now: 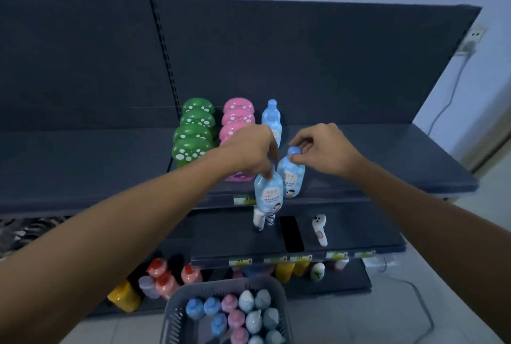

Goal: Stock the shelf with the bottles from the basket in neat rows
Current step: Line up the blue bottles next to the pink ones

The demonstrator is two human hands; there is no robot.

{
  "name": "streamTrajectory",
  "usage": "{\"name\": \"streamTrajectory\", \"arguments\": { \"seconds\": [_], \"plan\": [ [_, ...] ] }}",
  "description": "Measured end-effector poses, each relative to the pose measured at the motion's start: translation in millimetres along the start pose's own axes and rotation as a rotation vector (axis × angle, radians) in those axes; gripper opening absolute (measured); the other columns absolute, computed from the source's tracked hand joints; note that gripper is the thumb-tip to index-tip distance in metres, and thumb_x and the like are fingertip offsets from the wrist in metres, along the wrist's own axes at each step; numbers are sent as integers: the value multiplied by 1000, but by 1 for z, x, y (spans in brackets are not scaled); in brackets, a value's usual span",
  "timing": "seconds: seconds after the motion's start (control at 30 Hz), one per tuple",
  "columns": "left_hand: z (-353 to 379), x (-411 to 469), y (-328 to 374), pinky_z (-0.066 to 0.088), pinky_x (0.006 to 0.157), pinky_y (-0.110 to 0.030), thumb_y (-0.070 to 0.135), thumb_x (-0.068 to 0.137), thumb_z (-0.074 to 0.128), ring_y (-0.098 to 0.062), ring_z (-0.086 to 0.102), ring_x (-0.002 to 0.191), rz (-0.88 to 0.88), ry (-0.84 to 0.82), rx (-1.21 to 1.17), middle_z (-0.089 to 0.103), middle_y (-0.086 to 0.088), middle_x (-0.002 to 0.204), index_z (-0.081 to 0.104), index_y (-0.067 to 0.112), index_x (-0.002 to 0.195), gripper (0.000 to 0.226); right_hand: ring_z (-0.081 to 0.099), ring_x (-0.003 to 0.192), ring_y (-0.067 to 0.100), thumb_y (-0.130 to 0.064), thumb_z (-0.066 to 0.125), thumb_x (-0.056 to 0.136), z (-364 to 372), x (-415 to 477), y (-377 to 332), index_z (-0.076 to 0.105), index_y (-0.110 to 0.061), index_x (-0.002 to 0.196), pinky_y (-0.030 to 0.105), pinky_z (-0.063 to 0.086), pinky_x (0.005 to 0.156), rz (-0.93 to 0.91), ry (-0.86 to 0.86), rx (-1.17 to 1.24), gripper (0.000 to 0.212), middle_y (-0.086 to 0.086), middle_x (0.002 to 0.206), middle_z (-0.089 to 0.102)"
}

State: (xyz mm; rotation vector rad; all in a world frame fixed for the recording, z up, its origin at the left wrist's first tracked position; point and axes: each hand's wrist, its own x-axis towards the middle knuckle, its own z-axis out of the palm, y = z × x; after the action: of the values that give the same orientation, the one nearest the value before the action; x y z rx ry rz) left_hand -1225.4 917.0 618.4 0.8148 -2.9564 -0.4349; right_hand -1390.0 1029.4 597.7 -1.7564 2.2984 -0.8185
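- At the front edge of the upper shelf, the left hand reaches in from the lower left with its fingers curled downward.
- Its fingertips pinch the neck of the front blue bottle, which hangs upright and overlaps the shelf lip. Whether its base rests on anything cannot be told.
- The right hand comes in from the lower right. Thumb and forefinger grasp the blue cap of the second blue bottle, and the other fingers are loosely bent above it.
- The second blue bottle stands upright on the upper shelf, just behind and to the right of the front one, touching or nearly touching it.
- A third blue bottle stands further back in the same line, partly hidden by the left hand.
- To the left of this line stand a row of pink bottles and a row of green bottles, both with spotted caps.
- On the middle shelf lie a black slab and a white gadget.
- The basket sits at the bottom centre, holding blue, pink and pale upright bottles.
- The bottom shelf carries red-capped and yellow bottles.
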Motion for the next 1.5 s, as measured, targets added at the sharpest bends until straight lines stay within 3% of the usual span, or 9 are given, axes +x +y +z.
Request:
{"name": "streamTrajectory", "arguments": {
  "seconds": [0.1, 0.47, 0.63, 0.9, 1.13, 1.27, 1.5],
  "plan": [
    [-5, 19, 12, 60, 80, -34, 27, 63, 96, -14, 69, 86, -45, 18, -15, 74, 5, 92, 78, 21, 103, 44, 67, 69, -2, -24, 79, 70, -12, 20, 15, 75, -26, 81, 30, 60, 75, -41, -13, 1, 12, -18, 69, 69],
    [2, 73, 10, 60, 79, -27, 24, 61, 96, -1, 68, 79, -131, 116, -72, 77, 14, 88, 82, 22, 94, 36, 68, 71, 2, -26, 81, 70, -4, 89, 53, 71, -26, 81, 34, 60, 76, -106, -52, 39, 15, -13, 72, 70],
    [9, 92, 4, 60, 73, -25, 25, 61, 96, -3, 69, 81, -190, 138, -88, 77, 14, 89, 82, 26, 94, 36, 68, 74, 7, -27, 84, 70, 8, 115, 64, 71, -25, 82, 36, 59, 78, -93, -69, 46, 18, -10, 73, 71],
    [19, 108, -2, 61, 80, -32, 19, 62, 96, -9, 71, 83, -239, 106, -126, 77, 9, 89, 82, 21, 94, 35, 70, 74, 5, -25, 89, 71, 19, 140, 78, 71, -23, 78, 35, 61, 77, -98, -105, 125, 19, -9, 76, 73],
    [18, 112, -5, 51, 61, -14, 17, 61, 95, -7, 69, 78, -246, 129, -118, 70, 16, 74, 83, 22, 92, 34, 68, 69, 5, -25, 88, 69, 25, 147, 81, 70, -24, 73, 33, 60, 74, -155, -109, 152, 19, -10, 73, 72],
    [18, 113, -5, 57, 72, -23, 18, 61, 95, -7, 70, 79, -235, 139, -123, 76, 12, 83, 83, 22, 92, 34, 67, 68, 3, -25, 89, 68, 26, 148, 85, 69, -26, 71, 31, 59, 72, -172, -107, 163, 21, -11, 73, 71],
    [17, 109, -2, 59, 75, -27, 19, 62, 95, -10, 70, 80, -225, 126, -120, 72, 10, 80, 81, 23, 93, 34, 69, 69, 5, -23, 89, 70, 27, 148, 86, 70, -24, 72, 33, 60, 73, -185, -114, 182, 19, -10, 74, 72]
  ]
}}
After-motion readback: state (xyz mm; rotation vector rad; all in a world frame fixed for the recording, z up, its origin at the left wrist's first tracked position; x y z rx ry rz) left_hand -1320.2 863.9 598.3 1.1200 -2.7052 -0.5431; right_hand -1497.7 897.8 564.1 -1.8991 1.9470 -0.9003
